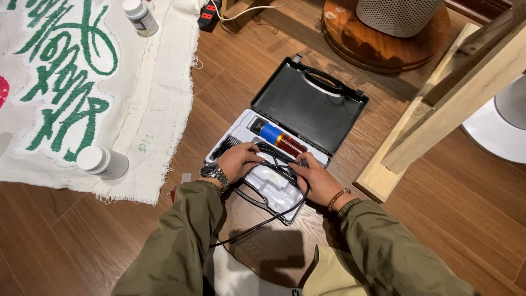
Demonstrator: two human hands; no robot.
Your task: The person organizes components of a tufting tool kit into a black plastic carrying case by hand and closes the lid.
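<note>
At far left, spread on the brown wooden plank floor (pixel 66 241): a frayed cream cloth rug with green tufted lettering (pixel 82 82). On its upper edge, a small white-capped plastic bottle (pixel 140 16); on its lower edge, a larger white-lidded jar lying on its side (pixel 102 162). Further right, at top, a black power strip with red switches (pixel 209 15).

In the middle, an open black plastic carrying case with a pale moulded insert tray (pixel 274 183), lid raised toward the far side. Inside, near the hinge, a clipper-like tool with a blue band and a dark red body (pixel 276 137), lying in its recess.

Left hand (pixel 236 160), metal wristwatch at the wrist, resting over the tray's left part, fingers curled loosely onto a black power cord (pixel 257 222). Right hand (pixel 315 178), beaded bracelet at the wrist, fingers bent and pinching the same cord over the tray's right part. Cord looping out over the case's near edge onto the floor.

At right, a pale unfinished wooden frame (pixel 449 93); behind it, a round dark wooden base (pixel 378 46).
</note>
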